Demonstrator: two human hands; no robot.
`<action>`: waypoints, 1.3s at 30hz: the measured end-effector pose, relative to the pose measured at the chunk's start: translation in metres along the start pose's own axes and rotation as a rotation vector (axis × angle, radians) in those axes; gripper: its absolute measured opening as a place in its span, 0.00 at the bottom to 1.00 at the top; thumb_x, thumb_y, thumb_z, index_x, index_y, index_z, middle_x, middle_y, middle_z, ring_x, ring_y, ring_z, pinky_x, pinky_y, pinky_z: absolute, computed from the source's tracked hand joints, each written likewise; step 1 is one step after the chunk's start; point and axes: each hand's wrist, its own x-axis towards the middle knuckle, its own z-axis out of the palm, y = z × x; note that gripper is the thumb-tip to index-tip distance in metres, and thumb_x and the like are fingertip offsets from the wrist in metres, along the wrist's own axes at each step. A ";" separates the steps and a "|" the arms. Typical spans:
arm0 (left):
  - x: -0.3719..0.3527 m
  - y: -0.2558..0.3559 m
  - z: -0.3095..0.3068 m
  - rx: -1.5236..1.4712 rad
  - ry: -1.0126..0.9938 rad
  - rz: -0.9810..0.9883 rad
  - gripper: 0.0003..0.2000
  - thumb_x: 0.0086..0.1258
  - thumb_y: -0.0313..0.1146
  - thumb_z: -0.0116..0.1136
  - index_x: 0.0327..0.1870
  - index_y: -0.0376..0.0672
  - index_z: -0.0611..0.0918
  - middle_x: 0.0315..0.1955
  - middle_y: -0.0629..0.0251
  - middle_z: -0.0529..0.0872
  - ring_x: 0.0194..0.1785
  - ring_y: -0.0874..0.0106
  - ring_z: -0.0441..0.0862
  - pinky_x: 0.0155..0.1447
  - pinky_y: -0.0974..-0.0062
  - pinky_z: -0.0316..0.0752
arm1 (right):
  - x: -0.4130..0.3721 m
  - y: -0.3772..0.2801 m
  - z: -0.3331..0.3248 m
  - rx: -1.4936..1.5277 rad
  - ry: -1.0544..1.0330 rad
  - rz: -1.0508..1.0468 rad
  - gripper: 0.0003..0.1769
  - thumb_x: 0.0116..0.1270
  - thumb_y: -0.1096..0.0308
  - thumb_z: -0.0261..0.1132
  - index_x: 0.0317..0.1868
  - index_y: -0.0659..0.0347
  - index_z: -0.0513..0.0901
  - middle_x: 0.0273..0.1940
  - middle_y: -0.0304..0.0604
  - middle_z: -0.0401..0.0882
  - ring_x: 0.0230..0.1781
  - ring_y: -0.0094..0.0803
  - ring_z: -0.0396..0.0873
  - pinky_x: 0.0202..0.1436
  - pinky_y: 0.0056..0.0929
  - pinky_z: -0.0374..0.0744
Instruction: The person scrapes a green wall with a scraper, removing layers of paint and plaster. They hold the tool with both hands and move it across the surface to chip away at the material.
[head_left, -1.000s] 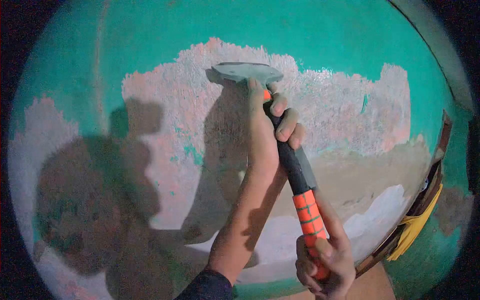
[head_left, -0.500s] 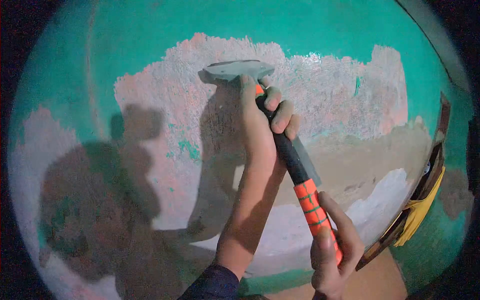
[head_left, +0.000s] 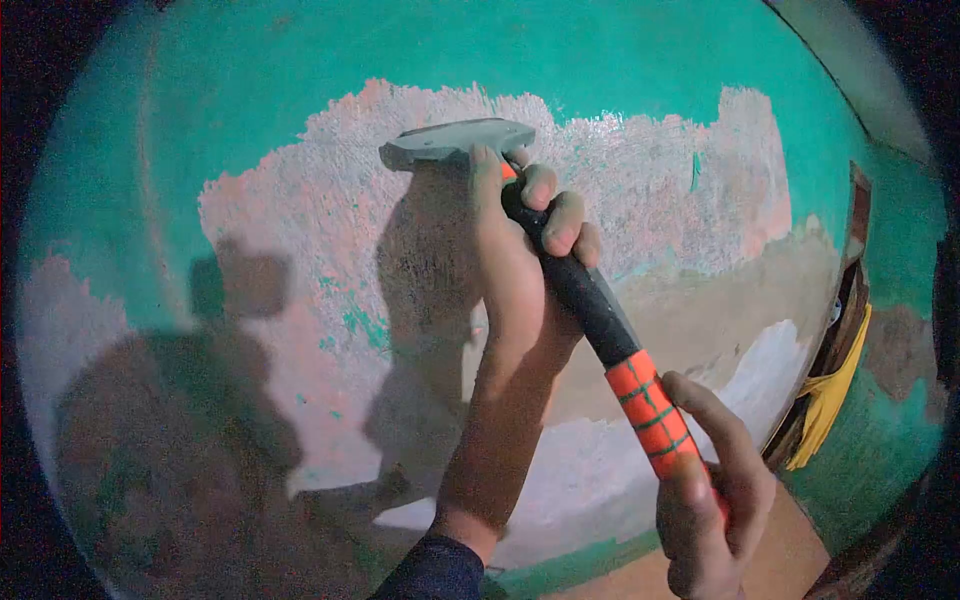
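Note:
A long-handled scraper (head_left: pixel 622 330) slants across the view, its black and orange handle running from lower right up to the wall. Its wide grey blade (head_left: pixel 455 137) rests at or very near the scraped patch below the green paint. My left hand (head_left: pixel 520 240) is closed round the black upper handle just under the blade, with the thumb up against the head and the fingertips curling over the right side. Lower down, my right hand (head_left: pixel 715 500) grips the orange end, its index finger lying along the handle.
The green wall (head_left: pixel 600 50) has a large pale, pinkish scraped patch (head_left: pixel 330 200) with a rough edge. Below it is a beige band (head_left: pixel 640 310). Shadows fall on the left. At right, a yellow cloth (head_left: pixel 835 400) hangs by a wooden frame (head_left: pixel 858 215).
The view has shifted slightly, so the wall sits further left. My right hand and the handle's lower end have moved right and a little closer. Both hands keep their grip.

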 end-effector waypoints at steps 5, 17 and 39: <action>0.005 0.003 0.002 -0.046 -0.016 -0.026 0.12 0.70 0.45 0.44 0.38 0.46 0.71 0.21 0.77 0.67 0.16 0.84 0.62 0.17 0.83 0.67 | -0.001 -0.001 0.003 0.096 0.017 0.053 0.24 0.69 0.64 0.47 0.60 0.72 0.65 0.55 0.54 0.70 0.15 0.13 0.63 0.19 0.15 0.66; 0.005 0.006 0.003 0.063 0.015 -0.016 0.13 0.70 0.49 0.43 0.38 0.50 0.67 0.20 0.76 0.66 0.16 0.83 0.62 0.16 0.80 0.64 | -0.003 -0.004 0.015 0.158 0.203 0.360 0.35 0.59 0.54 0.56 0.58 0.75 0.64 0.22 0.32 0.71 0.12 0.11 0.56 0.15 0.14 0.52; 0.007 0.008 0.013 0.240 0.059 0.038 0.13 0.70 0.48 0.42 0.36 0.49 0.65 0.20 0.75 0.65 0.15 0.82 0.61 0.15 0.80 0.64 | 0.010 0.017 0.006 0.162 0.049 -0.123 0.25 0.69 0.62 0.49 0.61 0.70 0.63 0.41 0.41 0.74 0.14 0.11 0.59 0.17 0.14 0.59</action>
